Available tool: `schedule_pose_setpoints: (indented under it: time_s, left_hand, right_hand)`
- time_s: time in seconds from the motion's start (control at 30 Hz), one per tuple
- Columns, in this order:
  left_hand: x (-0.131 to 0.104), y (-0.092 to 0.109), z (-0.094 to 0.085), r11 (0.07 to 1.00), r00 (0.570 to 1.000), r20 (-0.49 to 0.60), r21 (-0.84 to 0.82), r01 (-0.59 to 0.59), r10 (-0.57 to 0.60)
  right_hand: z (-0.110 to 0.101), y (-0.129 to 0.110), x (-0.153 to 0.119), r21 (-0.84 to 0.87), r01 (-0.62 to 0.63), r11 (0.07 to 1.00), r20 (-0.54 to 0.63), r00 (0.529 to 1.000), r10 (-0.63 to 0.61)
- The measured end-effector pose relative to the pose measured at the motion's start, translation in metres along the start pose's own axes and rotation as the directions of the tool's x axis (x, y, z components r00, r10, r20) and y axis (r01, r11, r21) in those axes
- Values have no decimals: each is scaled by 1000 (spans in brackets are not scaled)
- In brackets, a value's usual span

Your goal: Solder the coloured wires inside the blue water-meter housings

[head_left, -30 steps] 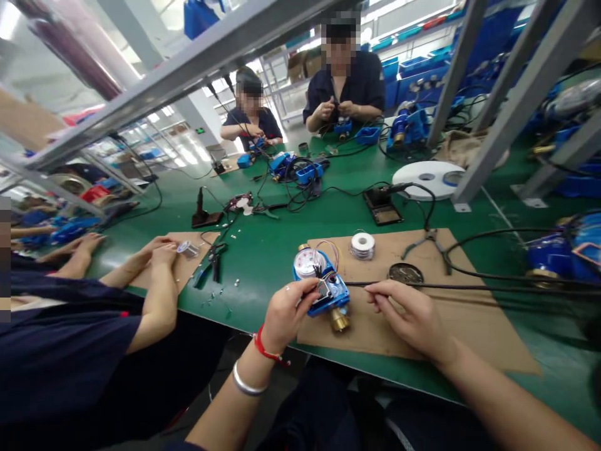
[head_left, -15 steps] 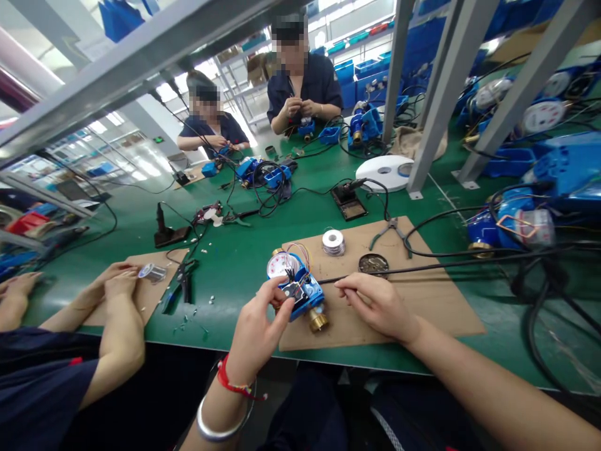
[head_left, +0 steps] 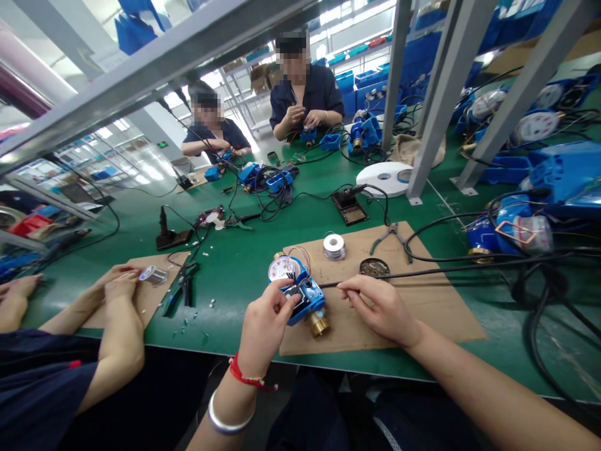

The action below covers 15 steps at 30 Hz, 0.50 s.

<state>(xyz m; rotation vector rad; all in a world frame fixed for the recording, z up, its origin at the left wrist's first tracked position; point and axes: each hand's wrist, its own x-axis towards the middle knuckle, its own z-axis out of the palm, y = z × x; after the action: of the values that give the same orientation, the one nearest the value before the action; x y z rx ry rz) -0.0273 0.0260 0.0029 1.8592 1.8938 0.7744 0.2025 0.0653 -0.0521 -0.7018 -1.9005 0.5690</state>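
At the far left of the green workbench [head_left: 244, 250], a co-worker's forearms [head_left: 113, 294] rested on a small cardboard mat [head_left: 145, 294] beside a solder spool [head_left: 153, 274], with pliers [head_left: 181, 285] lying just off the mat.

Near the middle, the person's left hand [head_left: 265, 326] gripped a blue water meter [head_left: 300, 291], fingers curled over its open circuit housing, apparently steadying it on a larger cardboard sheet [head_left: 399, 294] that likely shielded the bench. The meter's brass fitting [head_left: 319, 324] pointed toward the person.

Just right, the right hand [head_left: 375, 304] pinched a soldering iron [head_left: 338, 283] like a pen, its tip aimed at the meter's wiring and its black cable trailing right. Behind the hands, within reach, sat a solder reel [head_left: 334, 246], a round tip-cleaner tin [head_left: 374, 268] and cutters [head_left: 392, 237]. More blue meters [head_left: 507, 228] lay at the far right.
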Motion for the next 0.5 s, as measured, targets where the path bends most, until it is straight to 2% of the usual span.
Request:
schedule_pose_setpoints:
  time_s: [0.17,0.37,0.5]
  left_hand:
    - [2,3,1,993,999,31,117,16,-19]
    - [2,2,-2,994,988,142,-85,72,-59]
    - [3,0,-1,981,987,134,-157,111,-90]
  right_hand:
    - [0,0,0,-1,13,1000,-1,1000,-13]
    - [-1,-1,0,-13,10,1000,-7,1000,-10]
    - [-1,-2,1,-17,7,1000,-20,1000,-7]
